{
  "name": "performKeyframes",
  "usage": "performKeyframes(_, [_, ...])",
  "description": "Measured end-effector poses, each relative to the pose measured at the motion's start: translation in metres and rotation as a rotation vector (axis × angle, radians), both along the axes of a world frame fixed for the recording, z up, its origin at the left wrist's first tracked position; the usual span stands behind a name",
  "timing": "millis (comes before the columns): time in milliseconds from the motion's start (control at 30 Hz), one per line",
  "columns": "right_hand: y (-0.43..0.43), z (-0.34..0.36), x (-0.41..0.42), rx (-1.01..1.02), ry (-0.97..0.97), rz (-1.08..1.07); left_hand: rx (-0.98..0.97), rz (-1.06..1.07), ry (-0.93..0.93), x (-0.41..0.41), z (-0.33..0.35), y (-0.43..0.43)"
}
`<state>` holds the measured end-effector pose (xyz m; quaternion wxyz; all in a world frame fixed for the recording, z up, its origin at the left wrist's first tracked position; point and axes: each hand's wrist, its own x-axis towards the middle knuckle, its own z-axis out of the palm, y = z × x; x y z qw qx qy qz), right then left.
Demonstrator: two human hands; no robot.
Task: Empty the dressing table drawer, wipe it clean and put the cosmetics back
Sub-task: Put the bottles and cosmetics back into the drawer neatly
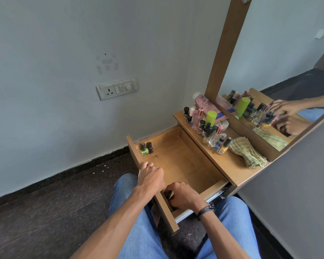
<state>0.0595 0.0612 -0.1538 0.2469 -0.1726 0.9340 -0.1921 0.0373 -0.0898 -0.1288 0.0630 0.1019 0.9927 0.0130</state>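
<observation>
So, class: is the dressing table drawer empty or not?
Not empty. The drawer is pulled open, mostly bare, but two nail polish bottles stand upright in its far-left corner.

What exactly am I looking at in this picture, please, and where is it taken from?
There is no machine here: a person wears a wide-angle camera on the head, so you look down along their own arms and jeans. They sit in front of an open wooden drawer of a dressing table. The left hand grips the drawer's front edge. The right hand reaches inside the near corner and seems to be closed on something dark, too hidden to name. The drawer is almost empty: only a green nail polish bottle and a dark one stand in its far left corner. On the shelf above stand many small bottles beside a folded checked cloth. The mirror on the right reflects the same things.
</observation>
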Motion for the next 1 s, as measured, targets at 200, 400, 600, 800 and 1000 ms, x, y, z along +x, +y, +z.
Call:
performKeyframes(200, [0.002,0.003,0.006,0.058,-0.01,0.023,0.014,-0.002,0.007,0.001,-0.001,-0.001])
performKeyframes(400, [0.003,0.004,0.012,0.154,-0.007,0.033,0.015,0.005,0.001,0.0,-0.002,0.0])
performKeyframes(600, [0.004,0.009,0.016,0.196,-0.014,0.043,0.017,0.008,-0.005,0.0,-0.001,0.0])
performKeyframes(800, [0.006,0.008,0.019,0.213,-0.021,0.036,0.014,0.009,-0.006,0.001,-0.001,0.0])
performKeyframes(1000, [0.008,0.004,0.02,0.201,0.045,0.038,0.012,0.011,-0.009,0.001,0.0,0.001])
